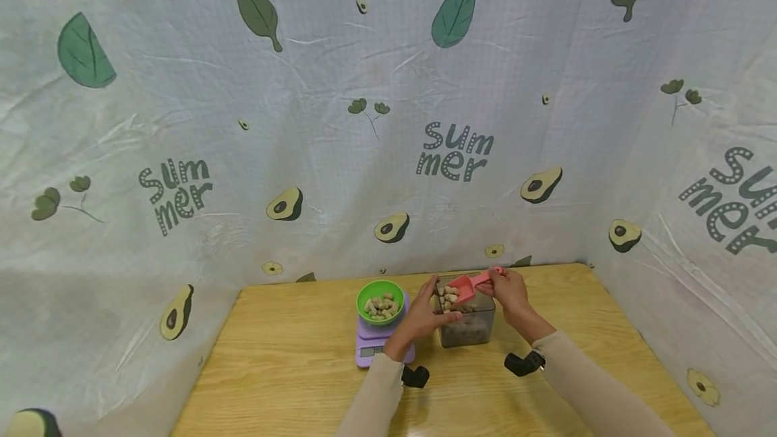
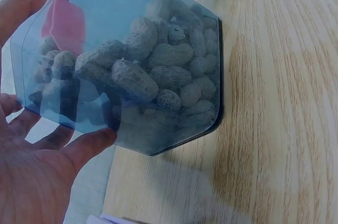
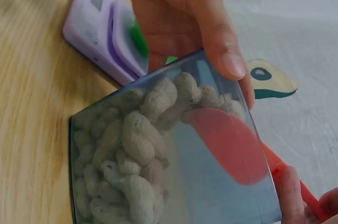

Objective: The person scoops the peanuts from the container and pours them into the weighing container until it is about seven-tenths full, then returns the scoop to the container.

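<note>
A clear square container (image 1: pixel 466 322) (image 2: pixel 132 71) (image 3: pixel 174 166) full of peanuts in their shells stands on the wooden table (image 1: pixel 291 369). My left hand (image 1: pixel 425 312) (image 2: pixel 37 166) (image 3: pixel 185 23) grips its left side, thumb over the rim. My right hand (image 1: pixel 510 292) (image 3: pixel 301 197) holds the handle of a pink scoop (image 1: pixel 466 286) (image 3: pixel 232 142) (image 2: pixel 63 23), tilted into the container with peanuts in it. To the left, a green bowl (image 1: pixel 380 301) with a few peanuts sits on a purple kitchen scale (image 1: pixel 379 342) (image 3: pixel 103 28).
A cloth backdrop printed with avocados and leaves (image 1: pixel 388 120) walls the table on the back and both sides. The table's right edge (image 1: pixel 643 342) runs close to the right cloth wall. Bare wood lies left of the scale and in front of me.
</note>
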`<state>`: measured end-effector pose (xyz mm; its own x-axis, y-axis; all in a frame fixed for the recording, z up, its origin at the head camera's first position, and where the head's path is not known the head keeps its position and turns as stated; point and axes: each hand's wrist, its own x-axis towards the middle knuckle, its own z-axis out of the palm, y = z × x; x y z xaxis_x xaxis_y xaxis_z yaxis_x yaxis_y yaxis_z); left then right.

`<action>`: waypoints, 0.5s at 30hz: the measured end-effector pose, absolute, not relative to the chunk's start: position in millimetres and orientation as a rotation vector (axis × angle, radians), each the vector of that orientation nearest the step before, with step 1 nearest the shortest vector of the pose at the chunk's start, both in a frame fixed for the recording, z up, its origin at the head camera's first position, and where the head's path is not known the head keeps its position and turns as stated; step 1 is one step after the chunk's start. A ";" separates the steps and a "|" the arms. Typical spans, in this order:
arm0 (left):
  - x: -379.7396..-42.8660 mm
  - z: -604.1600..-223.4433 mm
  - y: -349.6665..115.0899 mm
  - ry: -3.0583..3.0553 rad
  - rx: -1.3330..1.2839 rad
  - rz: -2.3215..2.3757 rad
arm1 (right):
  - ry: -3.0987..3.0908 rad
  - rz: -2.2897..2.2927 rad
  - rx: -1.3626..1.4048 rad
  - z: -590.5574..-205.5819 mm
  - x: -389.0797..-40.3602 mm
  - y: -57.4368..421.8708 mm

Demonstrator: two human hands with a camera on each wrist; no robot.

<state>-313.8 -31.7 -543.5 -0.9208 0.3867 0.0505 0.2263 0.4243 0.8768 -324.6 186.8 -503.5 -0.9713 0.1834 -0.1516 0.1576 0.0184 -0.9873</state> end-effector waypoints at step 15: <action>-310.9 -540.7 -31.9 2.503 0.552 1.490 | -1.850 2.480 -0.452 -497.8 -307.3 204.9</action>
